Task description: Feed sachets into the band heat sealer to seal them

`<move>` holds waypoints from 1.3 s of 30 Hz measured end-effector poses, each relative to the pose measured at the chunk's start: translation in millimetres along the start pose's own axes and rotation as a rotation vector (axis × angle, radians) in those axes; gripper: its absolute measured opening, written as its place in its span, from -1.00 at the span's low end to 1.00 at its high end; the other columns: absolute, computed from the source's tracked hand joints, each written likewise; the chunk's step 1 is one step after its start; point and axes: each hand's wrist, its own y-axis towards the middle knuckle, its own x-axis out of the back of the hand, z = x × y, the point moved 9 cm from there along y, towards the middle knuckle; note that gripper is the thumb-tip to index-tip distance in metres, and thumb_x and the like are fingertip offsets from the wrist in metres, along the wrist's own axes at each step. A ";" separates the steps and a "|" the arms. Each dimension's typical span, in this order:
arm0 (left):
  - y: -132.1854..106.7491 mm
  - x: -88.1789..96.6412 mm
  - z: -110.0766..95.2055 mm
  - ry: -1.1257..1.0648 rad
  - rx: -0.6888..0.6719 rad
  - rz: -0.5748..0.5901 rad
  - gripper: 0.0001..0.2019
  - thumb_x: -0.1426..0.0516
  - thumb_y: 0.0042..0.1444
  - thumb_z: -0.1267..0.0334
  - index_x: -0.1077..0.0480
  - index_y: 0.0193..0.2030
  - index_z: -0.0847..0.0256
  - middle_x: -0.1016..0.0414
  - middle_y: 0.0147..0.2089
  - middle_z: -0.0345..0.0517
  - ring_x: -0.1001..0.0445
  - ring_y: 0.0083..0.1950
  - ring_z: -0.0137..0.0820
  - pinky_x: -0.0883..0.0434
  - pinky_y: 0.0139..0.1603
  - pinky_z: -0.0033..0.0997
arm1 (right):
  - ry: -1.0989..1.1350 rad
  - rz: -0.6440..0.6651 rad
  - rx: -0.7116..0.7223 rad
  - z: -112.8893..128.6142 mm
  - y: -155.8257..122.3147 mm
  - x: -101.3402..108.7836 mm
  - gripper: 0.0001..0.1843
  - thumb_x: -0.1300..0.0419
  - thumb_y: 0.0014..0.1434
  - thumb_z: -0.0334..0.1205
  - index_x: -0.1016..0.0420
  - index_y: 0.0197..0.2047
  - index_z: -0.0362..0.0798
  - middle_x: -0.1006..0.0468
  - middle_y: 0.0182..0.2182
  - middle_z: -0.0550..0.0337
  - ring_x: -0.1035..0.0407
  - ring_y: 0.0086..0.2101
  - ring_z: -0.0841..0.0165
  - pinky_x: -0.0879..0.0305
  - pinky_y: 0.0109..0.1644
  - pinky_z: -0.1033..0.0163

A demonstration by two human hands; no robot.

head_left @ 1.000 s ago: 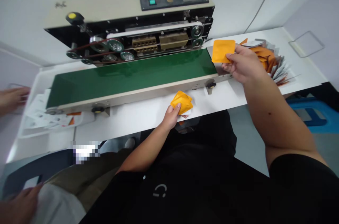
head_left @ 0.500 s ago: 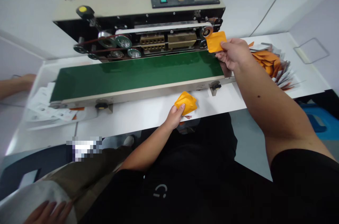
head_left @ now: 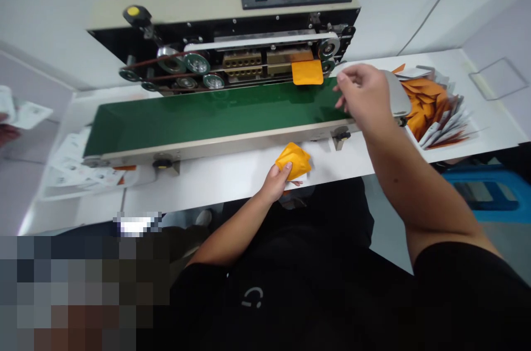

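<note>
A continuous band sealer stands before me, its green conveyor belt running along the front. One orange sachet is caught by its upper edge between the sealer's bands and hangs over the right part of the belt. My right hand is just right of that sachet, above the belt's right end, fingers loosely curled and apart with nothing visible in them. Below the belt, at the table's front edge, my left hand grips a small stack of orange sachets, thumb on top.
At right, a white tray holds many orange and silver-white sachets. A clear bin of white sachets sits under the belt's left end. A co-worker's hand holds white sachets at far left. A blue stool stands lower right.
My right hand has let go of its orange sachet, which has moved left into the sealer. My left hand keeps its stack. The co-worker's hand at left now shows white sachets.
</note>
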 end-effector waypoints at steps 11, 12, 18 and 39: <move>-1.6 -5.0 -6.1 0.049 -0.028 -0.014 -0.38 -0.39 0.17 -0.20 -0.52 0.08 0.33 -0.68 -0.05 0.09 -0.66 -0.20 -0.29 -0.63 -0.28 -0.36 | 0.065 0.234 -0.271 -100.8 -185.2 -44.8 -0.54 -0.44 0.20 -0.01 -0.59 0.12 0.04 -0.63 -0.15 0.14 -0.49 -0.32 0.35 -0.43 -0.30 0.26; -2.0 -5.1 -7.4 0.070 -0.041 -0.019 -0.41 -0.40 0.16 -0.19 -0.53 0.04 0.33 -0.68 -0.08 0.06 -0.66 -0.21 -0.30 -0.62 -0.27 -0.37 | 0.087 0.254 -0.298 -106.7 -190.4 -51.2 -0.52 -0.44 0.19 -0.01 -0.57 0.13 0.03 -0.64 -0.12 0.13 -0.52 -0.28 0.33 -0.46 -0.26 0.24; -1.3 -1.8 -8.3 0.099 -0.099 -0.060 -0.46 -0.40 0.14 -0.21 -0.54 -0.07 0.27 -0.65 -0.23 -0.07 -0.58 -0.35 -0.41 -0.57 -0.30 -0.40 | 0.225 0.298 -0.343 -116.4 -199.3 -66.7 -0.60 -0.42 0.20 0.03 -0.58 0.03 0.03 -0.71 -0.15 0.11 -0.63 -0.19 0.19 -0.59 -0.04 0.09; -2.4 3.2 -8.8 -0.010 -0.036 -0.080 -0.33 -0.42 0.08 -0.26 -0.49 0.07 0.27 -0.68 -0.18 -0.04 -0.67 -0.32 -0.31 -0.61 -0.39 -0.36 | 0.538 0.053 -0.475 -108.7 -193.8 -47.9 -0.47 -0.54 0.06 0.16 -0.55 -0.09 -0.01 -0.66 -0.25 0.18 -0.57 -0.30 0.30 -0.55 -0.23 0.20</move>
